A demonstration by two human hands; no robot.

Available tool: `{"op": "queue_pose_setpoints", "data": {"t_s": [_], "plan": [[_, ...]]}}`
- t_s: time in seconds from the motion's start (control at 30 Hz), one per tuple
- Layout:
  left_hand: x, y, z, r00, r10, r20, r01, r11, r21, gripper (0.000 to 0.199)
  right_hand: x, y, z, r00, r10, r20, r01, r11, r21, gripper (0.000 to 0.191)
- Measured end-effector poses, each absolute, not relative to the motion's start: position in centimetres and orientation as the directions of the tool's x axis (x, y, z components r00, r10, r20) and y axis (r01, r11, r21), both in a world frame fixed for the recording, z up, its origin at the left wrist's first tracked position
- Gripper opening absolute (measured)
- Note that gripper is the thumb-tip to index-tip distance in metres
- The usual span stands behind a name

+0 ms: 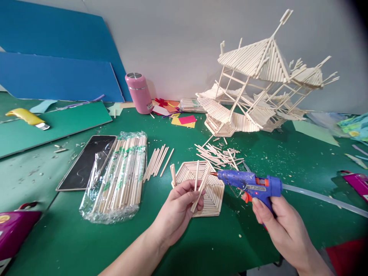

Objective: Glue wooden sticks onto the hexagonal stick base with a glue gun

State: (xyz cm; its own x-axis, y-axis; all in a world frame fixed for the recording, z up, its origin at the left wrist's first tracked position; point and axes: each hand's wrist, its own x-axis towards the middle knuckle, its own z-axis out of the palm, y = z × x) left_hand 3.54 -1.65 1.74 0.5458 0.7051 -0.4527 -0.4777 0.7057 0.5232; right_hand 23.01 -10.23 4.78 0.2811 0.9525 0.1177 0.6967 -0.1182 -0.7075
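Your left hand [178, 209] pinches a slanted stick [200, 192], thumb and fingers closed on it above the six-sided panel [215, 195] that lies on the green counter [86, 245]. A second, upright stick [197, 174] shows behind your thumb; whether you grip it or it stands on the panel, I cannot tell. Your right hand [283, 220] has its fingers wrapped around the handle of the blue glue gun [244, 182], one of them by the orange trigger [247, 197]. How hard you squeeze it does not show.

The gun's tip [212, 173] is right by the stick's upper end; I cannot tell whether they touch. If the tip is hot, a small slip of either hand could burn your left fingers, which are close by. Squeezing too hard could drop a blob or string of glue on the panel beneath. A loose pinch could let the thin stick twist under the tip. The long clear glue stick [316, 196] trails behind the gun, and if it snags, it could jerk your aim. Loose sticks [215, 155] lie just beyond, where stray glue could catch them.
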Motion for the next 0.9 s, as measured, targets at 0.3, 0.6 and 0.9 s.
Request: {"op": "queue_pose_setpoints", "data": {"t_s": [0.3, 0.6, 0.9], "plan": [[3.5, -1.6, 1.9, 0.541, 0.708, -0.453, -0.461, 0.700, 0.545, 0.014, 22.7, -10.6, 4.8, 0.258, 0.963, 0.082, 0.683, -0.122, -0.720, 0.026], [3.5, -1.5, 1.9, 0.517, 0.723, -0.458, -0.489, 0.689, 0.535, 0.017, 22.6, -11.1, 4.5, 0.207, 0.976, 0.068, 0.717, -0.104, -0.689, 0.025], [3.6, -1.5, 2.1, 0.490, 0.710, -0.505, -0.481, 0.704, 0.522, 0.016, 22.1, -11.4, 4.7, 0.194, 0.976, 0.101, 0.751, -0.082, -0.655, 0.024]]}}
